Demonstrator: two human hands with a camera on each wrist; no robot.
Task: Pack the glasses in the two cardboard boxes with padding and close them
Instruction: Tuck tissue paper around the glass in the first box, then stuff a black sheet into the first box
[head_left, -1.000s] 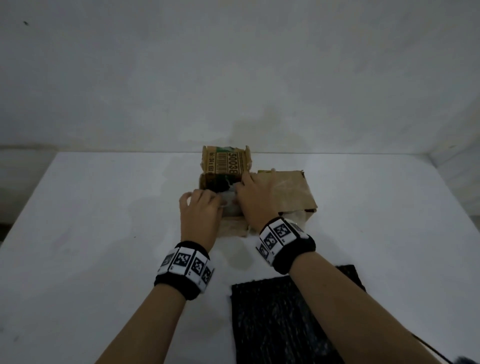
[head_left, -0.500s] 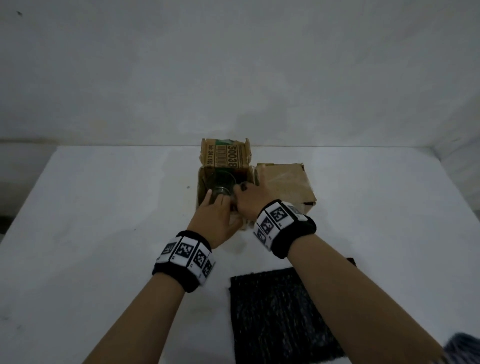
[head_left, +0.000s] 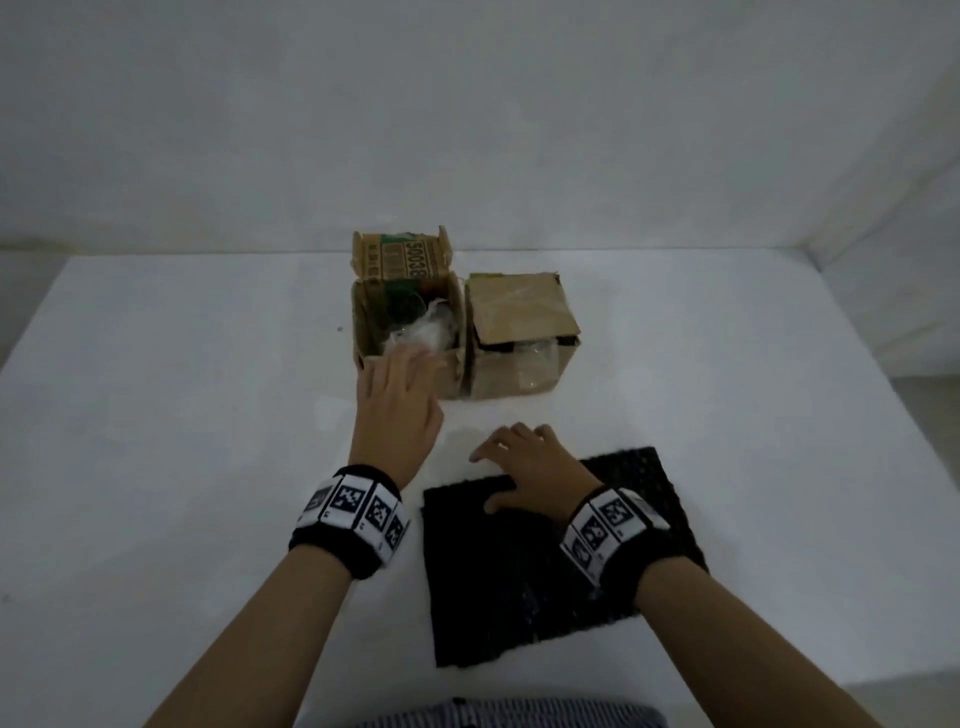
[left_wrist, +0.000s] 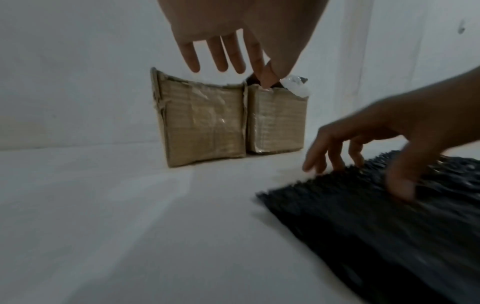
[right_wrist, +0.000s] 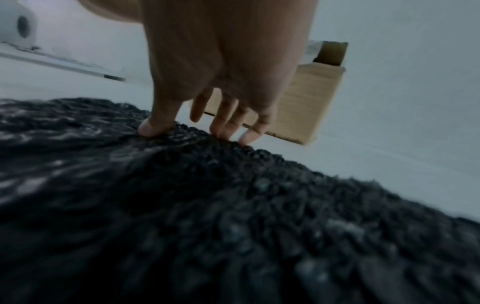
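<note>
Two small cardboard boxes stand side by side on the white table. The left box (head_left: 410, 374) is open, its printed flap up, with a clear glass and pale wrapping (head_left: 423, 330) inside. The right box (head_left: 519, 332) has its flaps folded down, a dark gap showing at its front. My left hand (head_left: 400, 400) hovers with straight fingers just in front of the open box's near rim (left_wrist: 275, 90), holding nothing. My right hand (head_left: 524, 467) rests on the far edge of a black padding sheet (head_left: 545, 571), its fingertips (right_wrist: 150, 129) pressing on the sheet.
The table (head_left: 182, 441) is white and meets a pale wall behind the boxes. A striped garment (head_left: 493, 714) shows at the bottom edge. A white roll-like object (right_wrist: 18, 24) lies far off in the right wrist view.
Both hands have drawn back from inside the open left box. The right hand dropped onto the black padding sheet; the left now hovers at the box's near side.
</note>
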